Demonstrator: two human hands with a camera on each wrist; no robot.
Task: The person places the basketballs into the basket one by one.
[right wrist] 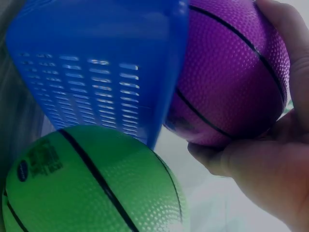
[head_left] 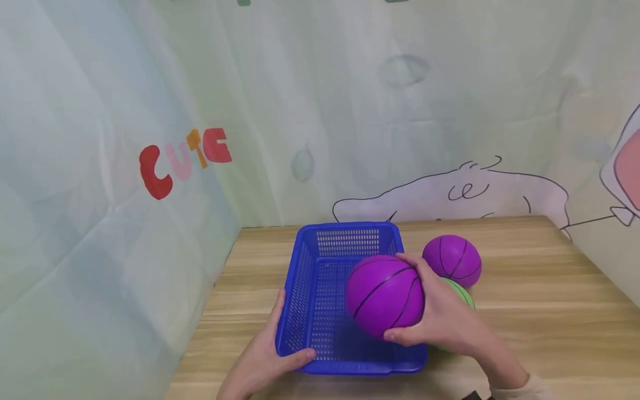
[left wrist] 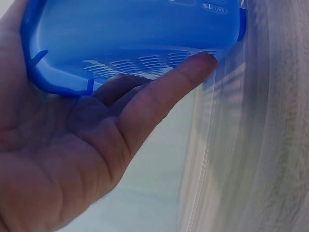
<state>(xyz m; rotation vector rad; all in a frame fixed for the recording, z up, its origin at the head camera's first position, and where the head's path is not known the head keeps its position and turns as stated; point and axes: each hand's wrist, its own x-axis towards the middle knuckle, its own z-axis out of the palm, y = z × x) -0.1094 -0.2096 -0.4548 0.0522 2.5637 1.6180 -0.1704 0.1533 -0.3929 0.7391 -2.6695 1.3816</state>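
A blue plastic basket point(head_left: 370, 368) with perforated walls stands on the wooden table. My left hand point(head_left: 265, 350) holds its near left corner, thumb over the front rim and fingers along the left side; in the left wrist view that hand point(left wrist: 72, 145) reaches under the rim against the outer wall. My right hand point(head_left: 440, 311) grips a purple ball point(head_left: 382, 297) with black lines, thumb low and fingers over its far side. This ball overlaps the basket's right part and, in the right wrist view, shows beside the basket's rim. The right palm is hidden behind the ball.
Right of the basket a green ball point(right wrist: 91, 179) sits close to its wall, mostly hidden by my right hand in the head view. Behind it lies another purple ball point(head_left: 452, 260). Printed cloth walls point(head_left: 280, 111) border the table point(head_left: 550, 311) at the back and sides.
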